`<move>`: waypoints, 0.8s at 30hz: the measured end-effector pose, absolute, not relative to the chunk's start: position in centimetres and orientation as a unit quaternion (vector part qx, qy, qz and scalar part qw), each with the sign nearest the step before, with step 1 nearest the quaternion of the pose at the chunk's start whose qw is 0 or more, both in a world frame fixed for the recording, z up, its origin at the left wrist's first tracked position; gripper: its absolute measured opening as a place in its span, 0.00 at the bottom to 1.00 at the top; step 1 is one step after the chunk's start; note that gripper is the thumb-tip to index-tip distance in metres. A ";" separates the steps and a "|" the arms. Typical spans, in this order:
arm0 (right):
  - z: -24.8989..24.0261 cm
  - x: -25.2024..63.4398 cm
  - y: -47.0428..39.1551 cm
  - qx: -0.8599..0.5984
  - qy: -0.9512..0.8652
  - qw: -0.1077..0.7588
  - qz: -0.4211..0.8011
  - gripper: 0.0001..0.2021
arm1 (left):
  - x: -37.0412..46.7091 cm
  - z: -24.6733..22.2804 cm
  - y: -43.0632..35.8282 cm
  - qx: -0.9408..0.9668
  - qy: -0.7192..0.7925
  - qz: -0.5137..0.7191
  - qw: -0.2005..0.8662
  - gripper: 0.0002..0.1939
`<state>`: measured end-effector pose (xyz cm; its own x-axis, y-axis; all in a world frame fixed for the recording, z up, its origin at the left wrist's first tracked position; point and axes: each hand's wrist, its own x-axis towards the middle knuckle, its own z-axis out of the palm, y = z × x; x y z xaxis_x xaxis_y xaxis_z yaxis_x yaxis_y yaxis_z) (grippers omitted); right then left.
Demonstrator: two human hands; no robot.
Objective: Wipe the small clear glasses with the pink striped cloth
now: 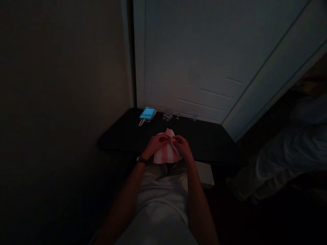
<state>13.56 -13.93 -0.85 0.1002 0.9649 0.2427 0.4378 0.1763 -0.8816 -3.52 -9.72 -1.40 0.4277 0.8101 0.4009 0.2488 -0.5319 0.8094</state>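
A pink and white striped cloth [167, 153] hangs between my two hands at the near edge of a dark table. My left hand [156, 143] pinches its upper left part, with a dark band round the wrist. On the other side of the cloth's raised fold, my right hand [182, 144] has its fingers closed on the fabric. The picture is dim, and whether anything lies inside the cloth is hidden.
Beyond the cloth, the black table [122, 137] bears a lit phone-like object [147, 113] and several small clear glass pieces [168, 115]. A pale panelled door [184, 51] rises behind. At right, a person's legs [270, 160] are near the table.
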 end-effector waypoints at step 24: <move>-1.6 13.6 -13.2 -0.564 -0.611 0.473 0.293 0.14 | -3.7 -1.7 -9.3 0.765 0.356 0.397 0.360 0.11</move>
